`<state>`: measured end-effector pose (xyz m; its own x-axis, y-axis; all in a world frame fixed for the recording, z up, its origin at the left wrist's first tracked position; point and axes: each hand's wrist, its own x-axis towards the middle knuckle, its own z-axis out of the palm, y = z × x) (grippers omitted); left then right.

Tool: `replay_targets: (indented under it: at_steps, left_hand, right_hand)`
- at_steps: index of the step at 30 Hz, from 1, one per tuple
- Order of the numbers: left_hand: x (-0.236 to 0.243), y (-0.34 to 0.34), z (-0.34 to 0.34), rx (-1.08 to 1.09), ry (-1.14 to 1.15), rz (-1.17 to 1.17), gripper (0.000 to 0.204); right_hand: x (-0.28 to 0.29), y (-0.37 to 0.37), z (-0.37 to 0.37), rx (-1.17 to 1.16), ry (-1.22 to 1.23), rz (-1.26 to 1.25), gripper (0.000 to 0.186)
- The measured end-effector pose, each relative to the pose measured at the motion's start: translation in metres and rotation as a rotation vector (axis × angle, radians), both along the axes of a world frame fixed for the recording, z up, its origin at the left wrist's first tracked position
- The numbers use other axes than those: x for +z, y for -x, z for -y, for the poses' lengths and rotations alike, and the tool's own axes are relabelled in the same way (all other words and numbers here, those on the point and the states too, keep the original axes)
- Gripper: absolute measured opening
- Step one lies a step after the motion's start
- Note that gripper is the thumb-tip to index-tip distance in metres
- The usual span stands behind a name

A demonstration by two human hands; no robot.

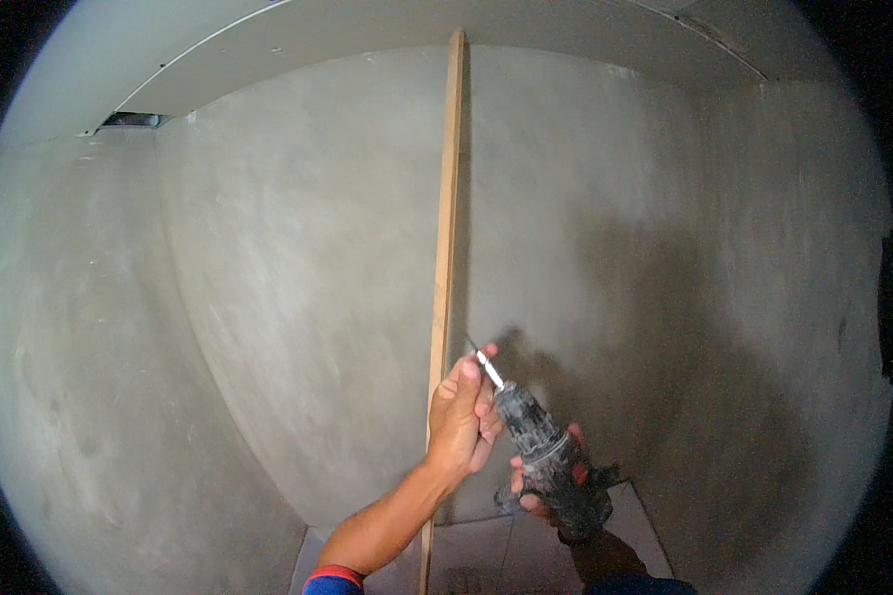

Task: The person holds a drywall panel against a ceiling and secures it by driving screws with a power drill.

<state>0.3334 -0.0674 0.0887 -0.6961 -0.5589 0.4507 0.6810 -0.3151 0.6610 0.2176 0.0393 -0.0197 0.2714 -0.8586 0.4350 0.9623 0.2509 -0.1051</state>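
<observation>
My right hand [577, 456] grips a dusty black power drill [531, 426], its front tilted up and left toward the wall. A bright silver bit holder [490, 370] sticks out of its chuck. At the holder's end is a thin dark pointed piece, apparently a screw [472, 345]. My left hand [463, 416] is closed, thumb and fingers pinching around the screw and the holder's tip. Just left of that tip stands a long wooden batten [446, 218], upright along the wall. My left wrist and forearm cross in front of its lower part. The drill's handle is mostly hidden.
A grey plastered wall [308, 228] curves around me, with shadows on its right side. Overhead is a grey board ceiling [387, 25] with a gap [134, 120] at the far left. Pale tiles [466, 550] show at the bottom.
</observation>
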Motion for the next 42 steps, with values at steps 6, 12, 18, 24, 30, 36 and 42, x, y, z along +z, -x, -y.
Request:
replay_targets:
  at_steps: [6, 12, 18, 24, 30, 36, 42]
  left_hand:
    - [0.019, -0.023, 0.044, 0.214, 0.184, 0.041, 0.037]
    - [0.111, -0.058, 0.114, 0.515, 0.612, -0.125, 0.034]
    - [0.203, -0.047, 0.158, 0.817, 0.733, -0.16, 0.025]
    - [0.254, -0.026, 0.172, 1.289, 0.846, 0.012, 0.017]
    - [0.273, 0.001, 0.172, 1.43, 0.808, 0.043, 0.036]
    - [0.298, 0.025, 0.183, 1.488, 0.756, -0.015, 0.043]
    - [0.344, -0.028, 0.181, 1.433, 0.658, 0.038, 0.039]
  right_hand:
    - [-0.014, 0.009, 0.017, -0.24, 0.286, -0.211, 0.087]
    - [-0.033, 0.011, 0.043, -1.281, 0.551, -0.776, 0.061]
    - [-0.089, 0.036, 0.047, -1.825, 0.343, -0.725, 0.055]
    - [-0.156, 0.092, 0.024, -1.593, 0.289, -0.412, 0.06]
    - [-0.169, 0.139, 0.013, -1.298, 0.417, -0.46, 0.057]
    - [-0.165, 0.171, 0.001, -1.204, 0.331, -0.466, 0.056]
    - [-0.125, 0.133, -0.015, -1.167, 0.306, -0.492, 0.056]
